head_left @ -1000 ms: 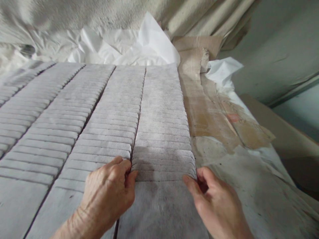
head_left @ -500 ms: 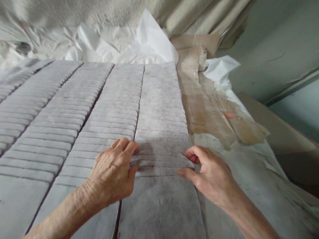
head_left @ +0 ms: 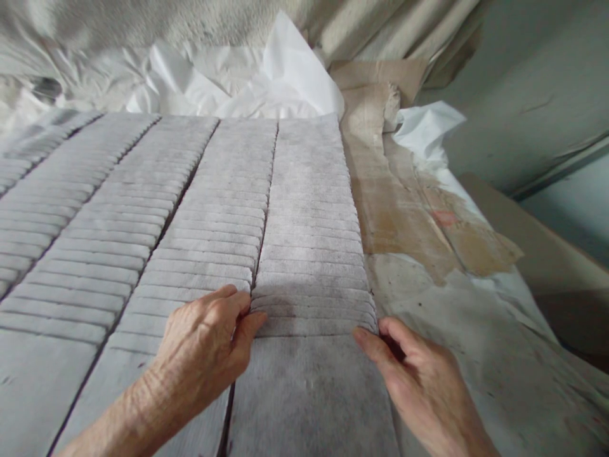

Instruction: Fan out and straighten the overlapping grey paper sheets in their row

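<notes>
Rows of thin grey cloth-like sheets lie overlapped like shingles, their front edges stepped one above another. At the left edge of the rightmost row is my left hand, fingers curled and thumb tip on the front grey sheet. My right hand pinches that sheet's right corner, its thumb on top and its fingers at the side, partly hidden. Both hands are closed at opposite ends of the same front edge. Below it, a smooth grey sheet stretches toward me.
More overlapped rows run side by side to the left, with dark gaps between. Crumpled white sheeting lies behind them. Torn brown cardboard and a stained pale cover are on the right. A draped beige cloth hangs at the back.
My right hand has moved down and outward to the row's right edge, its fingers closing there. My left hand has shifted slightly down and left, its thumb and fingers drawing closer together.
</notes>
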The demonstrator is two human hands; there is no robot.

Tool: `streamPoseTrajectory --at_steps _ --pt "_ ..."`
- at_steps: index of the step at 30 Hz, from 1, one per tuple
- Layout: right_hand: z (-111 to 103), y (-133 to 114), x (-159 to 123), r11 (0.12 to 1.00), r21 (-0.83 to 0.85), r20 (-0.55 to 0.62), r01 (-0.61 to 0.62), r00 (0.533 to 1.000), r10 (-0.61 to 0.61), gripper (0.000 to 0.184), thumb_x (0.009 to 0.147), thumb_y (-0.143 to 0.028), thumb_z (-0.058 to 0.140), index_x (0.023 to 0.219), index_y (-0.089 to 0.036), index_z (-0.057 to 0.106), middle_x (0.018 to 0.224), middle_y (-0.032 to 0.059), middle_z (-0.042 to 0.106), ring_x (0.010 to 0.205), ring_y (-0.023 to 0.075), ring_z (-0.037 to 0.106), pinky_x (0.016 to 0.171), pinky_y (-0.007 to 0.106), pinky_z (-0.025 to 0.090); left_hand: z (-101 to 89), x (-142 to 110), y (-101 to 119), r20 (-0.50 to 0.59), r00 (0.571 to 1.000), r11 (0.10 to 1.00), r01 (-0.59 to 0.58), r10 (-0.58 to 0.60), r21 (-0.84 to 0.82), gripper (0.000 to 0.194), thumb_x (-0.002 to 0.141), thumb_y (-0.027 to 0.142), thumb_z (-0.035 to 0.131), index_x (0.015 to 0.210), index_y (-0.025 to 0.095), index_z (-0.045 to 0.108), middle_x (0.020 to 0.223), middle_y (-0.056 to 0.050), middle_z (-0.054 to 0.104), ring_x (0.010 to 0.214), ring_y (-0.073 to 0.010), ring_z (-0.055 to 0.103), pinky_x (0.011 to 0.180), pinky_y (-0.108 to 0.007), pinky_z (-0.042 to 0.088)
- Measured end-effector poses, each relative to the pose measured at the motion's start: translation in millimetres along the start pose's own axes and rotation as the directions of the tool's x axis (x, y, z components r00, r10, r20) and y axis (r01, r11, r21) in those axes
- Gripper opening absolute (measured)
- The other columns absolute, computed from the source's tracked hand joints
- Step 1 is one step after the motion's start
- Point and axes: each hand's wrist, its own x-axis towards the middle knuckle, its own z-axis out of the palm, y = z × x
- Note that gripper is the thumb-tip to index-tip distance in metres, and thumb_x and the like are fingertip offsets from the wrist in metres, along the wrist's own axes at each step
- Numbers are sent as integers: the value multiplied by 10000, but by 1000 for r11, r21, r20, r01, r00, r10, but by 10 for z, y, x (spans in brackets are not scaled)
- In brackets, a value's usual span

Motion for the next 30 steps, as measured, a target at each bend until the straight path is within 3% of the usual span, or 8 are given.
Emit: streamPoseTrajectory --at_steps 7,16,30 --pt "-18 -79 -16 997 75 34 12 999 -14 408 679 -534 433 479 -209 289 405 -52 250 384 86 271 377 210 222 24 79 -10 73 997 999 -29 31 -31 272 815 322 384 582 182 405 637 2 456 580 -129 436 581 -282 290" --pt "23 -7 -20 995 65 52 -72 996 69 412 667 -572 411 498 -210 310 415 -56 239 399 90 281 401 215 235 124 38 -40 -52 994 995 -95 95 1 246 833 303 376 624 188 436 666 -8 467 580 -144 464 568 -290 314" --pt "49 16 11 999 -30 45 -32 998 34 397 673 -560 365 504 -214 274 440 -43 274 445 115 343 462 247 266 181 13 -76 -102 983 987 -156 152 -27 237 866 277 360 650 197 416 677 -7 459 594 -153 480 580 -307 330"
